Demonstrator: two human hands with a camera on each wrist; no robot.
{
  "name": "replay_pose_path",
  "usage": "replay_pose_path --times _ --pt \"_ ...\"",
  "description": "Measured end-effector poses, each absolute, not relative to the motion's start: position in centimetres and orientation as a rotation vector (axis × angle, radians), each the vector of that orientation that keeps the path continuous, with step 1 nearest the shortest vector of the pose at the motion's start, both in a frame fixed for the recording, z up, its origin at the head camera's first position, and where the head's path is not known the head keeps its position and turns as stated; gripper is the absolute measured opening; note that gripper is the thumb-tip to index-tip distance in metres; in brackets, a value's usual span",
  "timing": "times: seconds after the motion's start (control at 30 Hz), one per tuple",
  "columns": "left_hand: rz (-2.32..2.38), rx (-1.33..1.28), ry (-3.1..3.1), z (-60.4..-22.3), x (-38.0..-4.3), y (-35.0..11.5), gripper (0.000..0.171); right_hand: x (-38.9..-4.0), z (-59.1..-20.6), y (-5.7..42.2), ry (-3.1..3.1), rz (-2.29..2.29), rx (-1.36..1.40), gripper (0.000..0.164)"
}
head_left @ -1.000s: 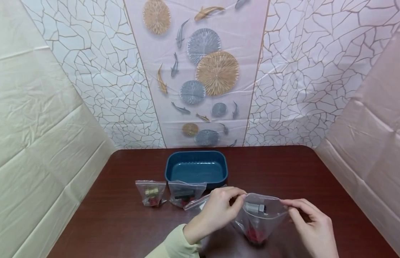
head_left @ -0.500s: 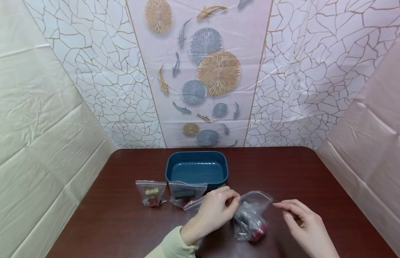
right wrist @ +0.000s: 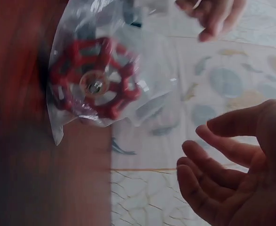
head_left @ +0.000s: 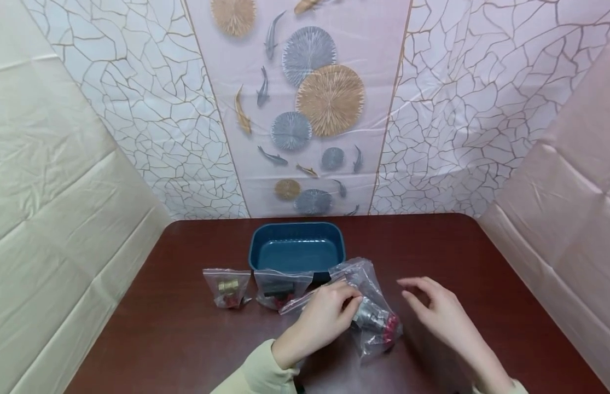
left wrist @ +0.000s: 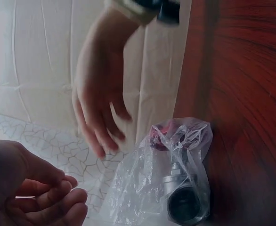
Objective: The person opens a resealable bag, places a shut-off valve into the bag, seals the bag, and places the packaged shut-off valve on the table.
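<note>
A clear zip bag point(head_left: 362, 272) holds a grey metal valve point(head_left: 372, 316) with a red handwheel point(right wrist: 110, 101). It rests on the table, its mouth leaning towards the back. At its left side, my left hand point(head_left: 329, 309) overlaps it in the head view; the left wrist view shows that hand's thumb and fingers point(left wrist: 58, 188) loosely curled with nothing between them, apart from the bag. My right hand point(head_left: 437, 306) hovers to the right of the bag, fingers bent and spread, holding nothing. In the left wrist view, the valve's dark round opening point(left wrist: 184, 205) faces the camera.
A blue rectangular tub point(head_left: 254, 243) stands at the back middle of the brown table point(head_left: 176, 328). Before it are a bag with a dark valve point(head_left: 279, 290) and a bag with a brass valve point(head_left: 228, 287). Another bag's zip edge point(head_left: 297, 302) shows behind my left hand.
Both hands held the bag's mouth apart a second ago. The bag has come away from the right hand and now leans back on the table; the right hand has moved up and left.
</note>
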State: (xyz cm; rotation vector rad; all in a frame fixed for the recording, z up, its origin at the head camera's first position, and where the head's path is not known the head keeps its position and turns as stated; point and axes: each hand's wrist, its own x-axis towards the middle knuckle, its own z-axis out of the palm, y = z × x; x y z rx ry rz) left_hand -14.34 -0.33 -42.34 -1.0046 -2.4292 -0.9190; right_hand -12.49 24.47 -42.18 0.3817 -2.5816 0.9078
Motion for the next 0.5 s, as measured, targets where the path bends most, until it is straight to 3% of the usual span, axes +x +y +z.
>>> replay_pose_path --times 0.2,0.5 --pt "-0.913 -0.986 -2.499 -42.1 -14.4 -0.6 0.013 -18.8 -42.6 23.4 -2.818 1.123 0.445 0.033" --pt "-0.889 -0.958 -2.516 -41.8 -14.9 -1.0 0.013 -24.8 -45.0 23.8 -2.938 1.87 0.837 0.038"
